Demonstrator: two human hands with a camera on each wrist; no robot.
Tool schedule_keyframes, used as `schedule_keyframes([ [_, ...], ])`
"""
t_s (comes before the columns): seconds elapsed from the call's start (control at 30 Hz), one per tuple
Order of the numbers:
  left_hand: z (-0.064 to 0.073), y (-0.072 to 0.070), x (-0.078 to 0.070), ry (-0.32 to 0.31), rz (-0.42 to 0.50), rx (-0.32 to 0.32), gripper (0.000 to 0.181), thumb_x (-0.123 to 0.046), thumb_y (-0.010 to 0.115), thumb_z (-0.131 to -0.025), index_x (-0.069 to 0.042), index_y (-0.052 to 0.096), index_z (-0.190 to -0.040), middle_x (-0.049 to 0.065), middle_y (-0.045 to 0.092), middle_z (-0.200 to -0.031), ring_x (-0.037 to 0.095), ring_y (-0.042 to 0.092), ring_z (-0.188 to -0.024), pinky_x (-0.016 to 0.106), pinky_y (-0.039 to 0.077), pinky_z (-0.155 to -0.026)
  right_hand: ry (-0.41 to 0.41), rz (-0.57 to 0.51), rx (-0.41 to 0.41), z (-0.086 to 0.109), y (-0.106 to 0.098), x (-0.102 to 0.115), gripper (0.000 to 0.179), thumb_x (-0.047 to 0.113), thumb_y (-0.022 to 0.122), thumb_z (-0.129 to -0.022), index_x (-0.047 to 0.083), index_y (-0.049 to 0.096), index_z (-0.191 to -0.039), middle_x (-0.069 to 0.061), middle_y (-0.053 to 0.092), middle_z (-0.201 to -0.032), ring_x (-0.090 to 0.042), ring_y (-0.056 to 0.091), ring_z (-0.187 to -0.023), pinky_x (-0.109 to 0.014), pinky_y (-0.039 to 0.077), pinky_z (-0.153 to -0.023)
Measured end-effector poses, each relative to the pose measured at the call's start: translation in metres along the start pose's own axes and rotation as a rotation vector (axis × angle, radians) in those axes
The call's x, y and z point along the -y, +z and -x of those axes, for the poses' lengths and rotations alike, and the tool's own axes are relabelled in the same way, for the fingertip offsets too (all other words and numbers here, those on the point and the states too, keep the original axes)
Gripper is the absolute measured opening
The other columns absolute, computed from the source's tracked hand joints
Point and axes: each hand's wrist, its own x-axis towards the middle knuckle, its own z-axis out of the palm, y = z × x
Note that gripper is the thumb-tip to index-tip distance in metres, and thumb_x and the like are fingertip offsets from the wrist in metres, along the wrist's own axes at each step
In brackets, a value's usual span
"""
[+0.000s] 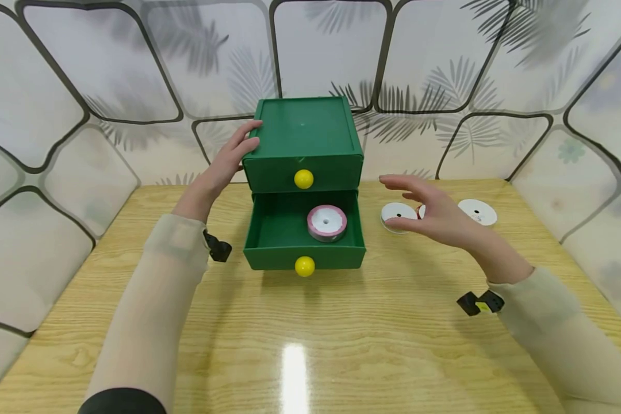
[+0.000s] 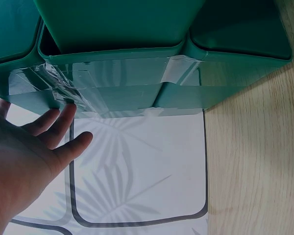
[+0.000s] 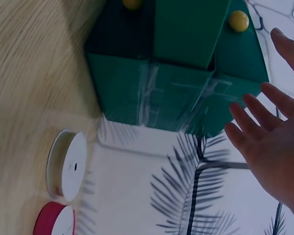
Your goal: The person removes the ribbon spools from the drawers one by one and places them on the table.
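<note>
A green drawer cabinet (image 1: pixel 305 127) with yellow knobs stands at the back middle. Its middle drawer (image 1: pixel 274 259) is pulled out, and a pink-edged ribbon spool (image 1: pixel 327 221) lies flat in its right half. At the cabinet's upper left side, my left hand (image 1: pixel 223 164) has its fingers extended; in the left wrist view its fingertips (image 2: pixel 68 110) touch or nearly touch the taped side wall. To the cabinet's right, my right hand (image 1: pixel 437 215) hovers empty, thumb and fingers spread apart. Below it in the head view, a white ribbon spool (image 1: pixel 396 211) is partly hidden by the thumb.
A red ribbon spool (image 3: pixel 45 220) sits beside the white one, mostly covered by the right hand in the head view. Another white-faced spool (image 1: pixel 478 212) lies farther right. Everything stands on a wooden table (image 1: pixel 227 345), with a leaf-patterned wall (image 1: pixel 331 46) behind.
</note>
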Motion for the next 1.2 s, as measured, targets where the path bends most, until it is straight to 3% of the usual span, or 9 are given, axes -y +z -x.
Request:
schedule_keyframes([
  [0.13,0.0,0.0,0.0,0.004,0.005,0.004,0.057,-0.038,0.039,-0.103,-0.023,0.023,-0.155,0.0,0.003,-0.162,0.022,0.006,-0.147,0.061,0.017,-0.109,-0.009,-0.003,0.068,-0.011,0.005,0.007,0.068,0.007,0.077,-0.085,0.007,0.045,-0.144,-0.011,0.045,-0.145,-0.03,0.041,-0.132,-0.053,0.032,-0.106],
  [0.47,-0.001,-0.001,0.001,0.0,0.003,0.001,0.058,-0.039,0.039,-0.103,-0.023,0.022,-0.155,0.001,0.003,-0.162,0.022,0.005,-0.147,0.061,0.016,-0.109,-0.042,0.066,0.175,-0.035,0.023,0.02,0.069,0.017,0.079,-0.083,0.005,0.047,-0.143,-0.008,0.048,-0.143,-0.024,0.041,-0.132,-0.045,0.033,-0.107],
  [0.73,-0.002,0.0,0.001,0.004,0.004,0.004,0.057,-0.038,0.04,-0.103,-0.023,0.023,-0.155,0.001,0.004,-0.162,0.023,0.006,-0.146,0.061,0.017,-0.109,-0.061,0.148,0.238,-0.052,0.036,0.026,0.066,0.026,0.081,-0.082,0.003,0.052,-0.138,-0.009,0.051,-0.139,-0.026,0.045,-0.128,-0.045,0.035,-0.105],
  [1.07,-0.001,0.0,0.0,0.003,0.008,0.005,0.057,-0.038,0.04,-0.102,-0.023,0.023,-0.155,0.003,0.005,-0.162,0.023,0.007,-0.146,0.061,0.016,-0.109,0.012,0.171,0.358,-0.069,0.052,0.025,0.061,0.029,0.079,-0.084,0.005,0.055,-0.135,-0.009,0.057,-0.13,-0.024,0.054,-0.114,-0.044,0.044,-0.096],
  [1.2,0.0,-0.001,0.001,0.004,0.001,0.003,0.057,-0.039,0.04,-0.102,-0.023,0.023,-0.155,0.002,0.005,-0.162,0.022,0.006,-0.147,0.061,0.016,-0.109,-0.011,0.176,0.372,-0.072,0.057,0.024,0.054,0.024,0.08,-0.083,0.006,0.06,-0.13,-0.006,0.062,-0.122,-0.022,0.056,-0.105,-0.043,0.046,-0.09],
])
